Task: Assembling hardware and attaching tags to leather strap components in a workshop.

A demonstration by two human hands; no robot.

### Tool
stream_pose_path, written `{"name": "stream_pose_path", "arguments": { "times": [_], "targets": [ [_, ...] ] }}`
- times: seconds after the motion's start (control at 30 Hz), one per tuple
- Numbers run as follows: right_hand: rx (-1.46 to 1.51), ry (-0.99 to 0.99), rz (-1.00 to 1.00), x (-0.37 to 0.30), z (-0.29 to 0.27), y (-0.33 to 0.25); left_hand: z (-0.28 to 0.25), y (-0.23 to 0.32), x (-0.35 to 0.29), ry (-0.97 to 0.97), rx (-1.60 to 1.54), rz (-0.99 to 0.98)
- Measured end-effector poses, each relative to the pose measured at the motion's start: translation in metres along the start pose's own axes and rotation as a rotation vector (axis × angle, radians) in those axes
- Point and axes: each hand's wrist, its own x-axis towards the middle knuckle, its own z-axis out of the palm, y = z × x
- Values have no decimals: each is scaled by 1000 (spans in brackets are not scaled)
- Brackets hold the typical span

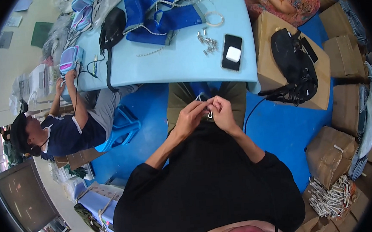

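Note:
Both my hands meet above my lap, just off the table's near edge. My left hand point(189, 117) and my right hand point(223, 114) are closed, fingertips pinched together on a thin white cord point(210, 114). A small loop of it hangs below the fingers, and another bit sticks up above them. Whatever else is between the fingertips is hidden. Just beyond, blue fabric point(200, 89) shows between my knees and seems to join the cord. On the table lie blue mesh bags point(145, 32) with speckled drawcords point(178, 3), and a pile of small silver metal pieces point(208, 42).
The pale blue table point(161, 68) carries a black phone with a white case point(233, 54) on it, a white ring point(214, 19) and a black pouch point(113, 28). A cardboard box point(269, 71) with a black bag stands at right. A co-worker point(72, 128) sits left, another person point(290, 1) far right.

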Motion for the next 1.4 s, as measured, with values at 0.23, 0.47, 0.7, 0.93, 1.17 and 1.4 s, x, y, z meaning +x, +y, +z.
{"name": "stream_pose_path", "arguments": {
  "times": [0.23,0.47,0.7,0.93,1.17,1.4],
  "targets": [
    [144,126,77,3,4,-2,13,-18,10,5,71,124],
    [140,121,38,-2,-11,-4,10,-18,24,-53,-11,154],
    [314,146,111,-3,-12,-9,6,-14,26,-79,-32,96],
    [276,139,136,-5,-19,0,9,-15,22,-81,27,132],
    [336,154,127,-5,-19,2,8,-16,23,-93,42,141],
    [303,162,127,-5,-20,2,7,-13,23,-102,44,165]
  ]
}}
